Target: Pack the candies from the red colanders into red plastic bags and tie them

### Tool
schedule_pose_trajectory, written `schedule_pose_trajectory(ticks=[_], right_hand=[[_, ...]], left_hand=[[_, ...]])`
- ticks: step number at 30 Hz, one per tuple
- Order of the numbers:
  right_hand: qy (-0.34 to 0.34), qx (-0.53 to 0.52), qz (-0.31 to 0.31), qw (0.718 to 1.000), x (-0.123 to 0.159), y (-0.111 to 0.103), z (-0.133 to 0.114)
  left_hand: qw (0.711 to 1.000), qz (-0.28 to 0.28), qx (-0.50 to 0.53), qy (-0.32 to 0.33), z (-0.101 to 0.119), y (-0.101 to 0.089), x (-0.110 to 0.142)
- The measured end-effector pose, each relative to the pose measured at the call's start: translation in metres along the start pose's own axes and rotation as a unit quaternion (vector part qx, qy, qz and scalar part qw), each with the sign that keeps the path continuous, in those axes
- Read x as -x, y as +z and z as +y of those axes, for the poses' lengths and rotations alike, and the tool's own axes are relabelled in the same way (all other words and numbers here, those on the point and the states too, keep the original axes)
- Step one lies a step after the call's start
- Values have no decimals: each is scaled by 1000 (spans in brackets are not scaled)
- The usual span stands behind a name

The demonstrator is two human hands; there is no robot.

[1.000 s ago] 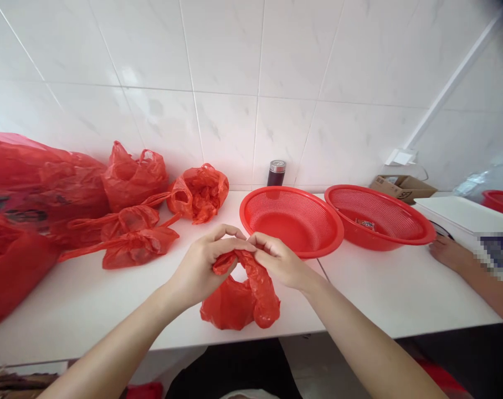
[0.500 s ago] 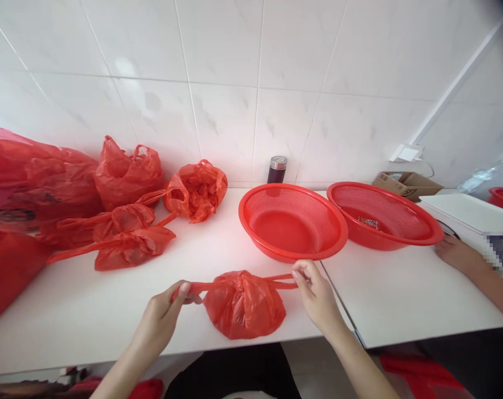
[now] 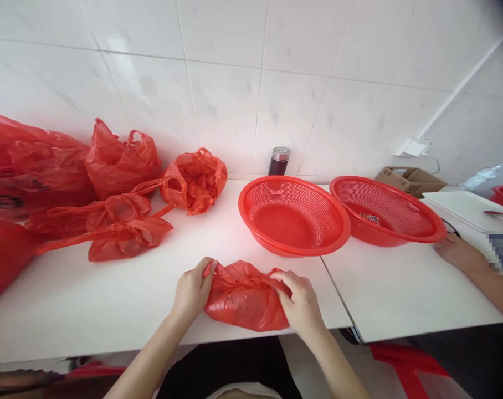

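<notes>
A filled red plastic bag (image 3: 247,307) lies near the front edge of the white table (image 3: 127,310), directly before me. My left hand (image 3: 195,288) pinches the bag at its upper left side. At the upper right side, my right hand (image 3: 299,299) is closed on the bag's gathered plastic, its fingers bent over the top. The bag's contents do not show clearly through the plastic. Just beyond it stands a round red colander (image 3: 293,221), with nothing visible inside.
Several red bags, including one stuffed with plastic (image 3: 195,183) and a tied bag (image 3: 127,238), occupy the left. A second red colander (image 3: 386,210) holds a small wrapped item. A dark flask (image 3: 278,162) and cardboard box (image 3: 411,180) stand behind. Another person's hand (image 3: 459,252) rests at right.
Both hands have moved inward from the stretched handles to the bag's sides. The bag now looks wider and its handles are no longer pulled out straight. The view has shifted slightly.
</notes>
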State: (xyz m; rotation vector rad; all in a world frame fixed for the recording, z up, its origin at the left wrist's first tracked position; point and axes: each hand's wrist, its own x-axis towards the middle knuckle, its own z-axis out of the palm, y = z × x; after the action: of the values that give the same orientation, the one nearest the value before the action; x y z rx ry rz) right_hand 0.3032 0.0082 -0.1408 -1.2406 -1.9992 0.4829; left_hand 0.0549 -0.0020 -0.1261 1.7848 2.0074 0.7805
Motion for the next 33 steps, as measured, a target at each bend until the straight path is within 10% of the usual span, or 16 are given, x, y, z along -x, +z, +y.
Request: schedule_pose_trajectory(ticks=[12, 33], right_hand=[[59, 95, 55, 992, -10, 24, 21], [100, 146, 31, 984, -36, 23, 36]], left_hand=[[979, -32, -202, -24, 1, 10, -34], [963, -55, -264, -19, 7, 23, -70]])
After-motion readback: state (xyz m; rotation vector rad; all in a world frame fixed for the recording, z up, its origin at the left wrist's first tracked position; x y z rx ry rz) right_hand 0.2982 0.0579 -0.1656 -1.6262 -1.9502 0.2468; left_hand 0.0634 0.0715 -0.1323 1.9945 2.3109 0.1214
